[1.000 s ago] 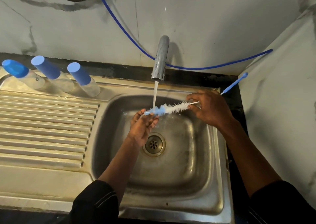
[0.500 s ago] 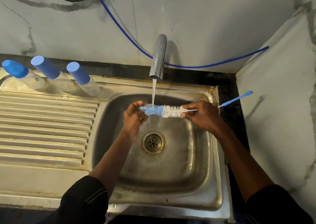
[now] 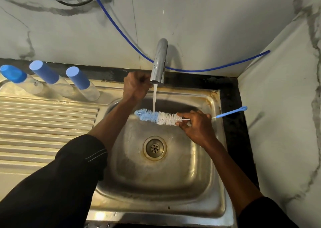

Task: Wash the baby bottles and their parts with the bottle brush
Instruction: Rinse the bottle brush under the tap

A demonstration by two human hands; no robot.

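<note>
A moment ago the left hand [image 3: 137,85] was at the tip of the brush [image 3: 158,117], rubbing it under the water. Now it has let go and gone up to the tap [image 3: 159,62]. Its fingers are curled up right beside the spout, but I cannot tell if they hold any part of it. The right hand [image 3: 196,125] holds the brush alone now, with fingers and thumb pinched on the thin wire stem just past the bristles. The brush lies flat over the sink [image 3: 156,175], and the water [image 3: 154,97] falls on its middle, where the blue bristles meet the white ones. The blue handle sticks out to the right, past the hand. The three bottles [image 3: 52,81] stand in a row at the back left of the sink, well away from both hands, with their blue caps on. So it looks like the brush rinse is about done, and the left hand may be going to turn the tap. No bottle is open yet, so the real washing has not begun. Next, a bottle needs picking up and its cap taken off.
</note>
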